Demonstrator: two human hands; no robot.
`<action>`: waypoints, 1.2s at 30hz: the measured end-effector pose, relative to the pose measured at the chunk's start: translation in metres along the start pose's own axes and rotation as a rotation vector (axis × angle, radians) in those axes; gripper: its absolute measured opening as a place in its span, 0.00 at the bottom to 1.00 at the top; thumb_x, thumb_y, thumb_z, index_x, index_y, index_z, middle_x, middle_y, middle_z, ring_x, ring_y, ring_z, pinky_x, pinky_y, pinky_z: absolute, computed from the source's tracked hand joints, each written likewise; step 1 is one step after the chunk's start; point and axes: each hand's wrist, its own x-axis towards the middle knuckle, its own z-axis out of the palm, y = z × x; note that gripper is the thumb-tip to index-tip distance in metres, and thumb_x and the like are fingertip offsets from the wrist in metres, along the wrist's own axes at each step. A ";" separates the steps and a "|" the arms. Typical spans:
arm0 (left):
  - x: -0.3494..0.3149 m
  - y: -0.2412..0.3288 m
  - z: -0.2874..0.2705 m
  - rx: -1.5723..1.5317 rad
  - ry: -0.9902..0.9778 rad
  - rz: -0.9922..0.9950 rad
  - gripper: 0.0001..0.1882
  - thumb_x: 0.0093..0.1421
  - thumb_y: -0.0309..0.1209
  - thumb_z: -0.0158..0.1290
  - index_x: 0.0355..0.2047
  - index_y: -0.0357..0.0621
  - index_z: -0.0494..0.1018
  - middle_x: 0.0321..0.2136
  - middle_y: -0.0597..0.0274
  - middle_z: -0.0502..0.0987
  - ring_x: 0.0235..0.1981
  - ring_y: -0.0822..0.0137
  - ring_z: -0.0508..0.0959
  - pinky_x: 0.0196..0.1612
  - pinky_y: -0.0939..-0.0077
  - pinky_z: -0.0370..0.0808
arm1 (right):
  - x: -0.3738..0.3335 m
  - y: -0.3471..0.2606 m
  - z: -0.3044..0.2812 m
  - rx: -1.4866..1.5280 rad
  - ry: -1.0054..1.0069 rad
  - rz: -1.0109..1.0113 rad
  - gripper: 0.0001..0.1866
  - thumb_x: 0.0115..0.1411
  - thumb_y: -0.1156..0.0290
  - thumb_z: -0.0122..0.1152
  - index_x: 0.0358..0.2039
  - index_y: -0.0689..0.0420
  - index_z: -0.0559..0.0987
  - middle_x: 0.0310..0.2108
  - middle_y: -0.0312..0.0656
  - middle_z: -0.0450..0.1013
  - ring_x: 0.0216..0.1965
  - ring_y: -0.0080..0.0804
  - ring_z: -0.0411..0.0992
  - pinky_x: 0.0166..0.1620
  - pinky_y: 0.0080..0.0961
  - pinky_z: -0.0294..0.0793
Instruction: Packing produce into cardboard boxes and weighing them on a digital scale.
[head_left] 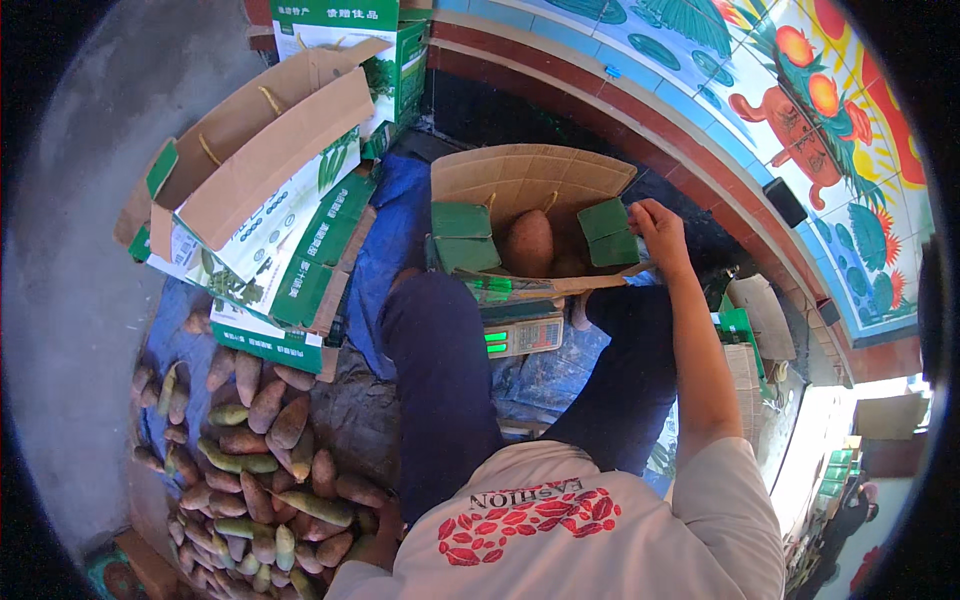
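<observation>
In front of me stands an open cardboard box [530,172] with green end flaps. A large reddish-brown root vegetable [530,243] lies inside, and a darker one is partly hidden beside it. My right hand [660,235] is at the box's right end, fingers curled closed on its edge. At lower left, my left hand [384,535] reaches down by a pile of long root vegetables [258,505], some reddish-brown, some green. Its fingers are hidden by my sleeve and the pile, so whether it holds one cannot be told. Below the box shows a scale [524,338] with a lit green display.
Left of the box, several open and flattened cartons [270,180] are stacked on a blue tarp [388,235]. A painted tile wall [800,130] curves along the far right. More cartons [742,340] stand to my right. My knees flank the scale.
</observation>
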 end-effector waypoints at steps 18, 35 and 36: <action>0.049 0.071 -0.175 -0.113 -0.303 0.077 0.19 0.52 0.38 0.49 0.43 0.42 0.69 0.43 0.43 0.71 0.45 0.47 0.72 0.49 0.58 0.68 | -0.009 -0.018 -0.004 -0.102 -0.019 -0.124 0.11 0.58 0.67 0.53 0.30 0.63 0.75 0.22 0.43 0.72 0.24 0.31 0.72 0.30 0.25 0.69; 0.132 0.035 -0.203 -0.644 0.345 -0.228 0.26 0.48 0.33 0.59 0.46 0.41 0.64 0.37 0.46 0.74 0.41 0.47 0.74 0.42 0.57 0.70 | -0.017 -0.031 -0.015 -0.041 -0.008 -0.145 0.10 0.56 0.67 0.55 0.29 0.62 0.75 0.23 0.49 0.72 0.26 0.45 0.72 0.30 0.32 0.69; 0.148 0.000 -0.189 -0.813 0.359 -0.252 0.26 0.49 0.33 0.59 0.47 0.40 0.63 0.37 0.46 0.74 0.41 0.46 0.73 0.42 0.56 0.70 | -0.014 -0.035 -0.012 -0.015 -0.023 -0.154 0.10 0.56 0.68 0.55 0.29 0.62 0.75 0.24 0.50 0.72 0.27 0.45 0.72 0.30 0.32 0.69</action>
